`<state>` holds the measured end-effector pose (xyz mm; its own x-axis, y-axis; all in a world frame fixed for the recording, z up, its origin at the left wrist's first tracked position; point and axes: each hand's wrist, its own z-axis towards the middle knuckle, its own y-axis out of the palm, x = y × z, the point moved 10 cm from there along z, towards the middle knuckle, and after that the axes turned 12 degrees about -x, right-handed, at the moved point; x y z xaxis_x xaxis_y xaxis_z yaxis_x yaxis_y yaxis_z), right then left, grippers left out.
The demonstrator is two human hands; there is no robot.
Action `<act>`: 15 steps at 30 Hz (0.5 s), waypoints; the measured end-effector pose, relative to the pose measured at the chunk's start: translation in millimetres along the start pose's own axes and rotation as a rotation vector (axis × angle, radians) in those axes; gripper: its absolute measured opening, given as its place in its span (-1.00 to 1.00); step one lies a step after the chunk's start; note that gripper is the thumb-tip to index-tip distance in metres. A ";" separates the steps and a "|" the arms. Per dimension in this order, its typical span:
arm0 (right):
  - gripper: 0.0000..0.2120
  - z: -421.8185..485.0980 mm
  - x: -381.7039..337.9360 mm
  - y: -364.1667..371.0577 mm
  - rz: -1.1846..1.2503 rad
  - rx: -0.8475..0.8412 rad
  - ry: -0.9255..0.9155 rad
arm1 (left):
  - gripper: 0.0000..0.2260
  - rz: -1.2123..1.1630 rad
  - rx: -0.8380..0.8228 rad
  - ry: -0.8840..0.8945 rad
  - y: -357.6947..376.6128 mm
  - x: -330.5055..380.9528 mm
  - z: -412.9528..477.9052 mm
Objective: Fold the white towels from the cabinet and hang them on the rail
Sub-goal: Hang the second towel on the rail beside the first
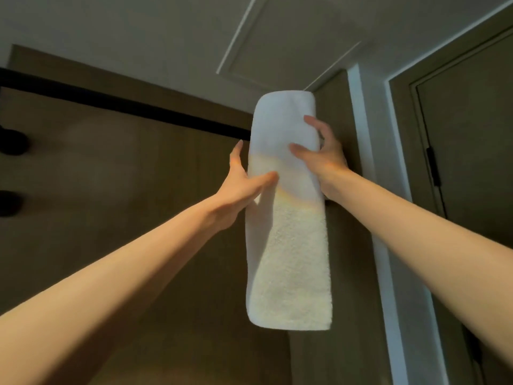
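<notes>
1. Looking up at a white towel, folded into a long narrow strip and draped over the right end of a dark rail, close to the corner of the brown wall, with the front half hanging straight down and the back half out of sight.
2. Pinching the towel's left edge with the left hand: thumb across the front, index finger pointing up beside the edge, other fingers hidden behind. Likely done to keep the layers together so the fold does not slip open.
3. Clasping the right edge higher up with the right hand: thumb on the front, fingers curled round the side, not far below the bend over the rail. Probably meant to steady the cloth there and square it.
4. Holding from both sides at once, seemingly to keep the edges in line while levelling the strip.
5. Judged stage: folded and over the rail, with only straightening and letting go to do. No cabinet or other towels in view, so impossible to say how many remain.
6. Worth watching: tugging the front harder than the back could drag the soft cloth off the rail.
7. Elsewhere: a closed door to the right, a panelled ceiling above, a dark round fitting at the far left.
</notes>
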<state>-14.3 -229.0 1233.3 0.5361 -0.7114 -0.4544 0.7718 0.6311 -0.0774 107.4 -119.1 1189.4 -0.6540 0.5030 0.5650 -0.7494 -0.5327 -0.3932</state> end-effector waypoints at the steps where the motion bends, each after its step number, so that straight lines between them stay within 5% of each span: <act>1: -0.47 10.3 1.5 -0.6 0.028 0.003 -0.003 | -0.11 -0.004 0.008 -0.016 0.6 -5.4 0.6; 9: -0.49 81.9 15.4 -17.0 0.121 0.039 0.002 | -0.54 0.028 -0.065 -0.120 15.2 -40.5 14.1; 15: -0.51 139.7 28.7 -23.2 0.200 0.003 -0.074 | -0.75 -0.006 0.093 -0.116 -0.3 -48.7 50.1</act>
<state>30.9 -307.3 1346.0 0.7024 -0.5926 -0.3943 0.6482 0.7614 0.0104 144.7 -177.5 1198.4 -0.6294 0.4273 0.6491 -0.7368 -0.5936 -0.3236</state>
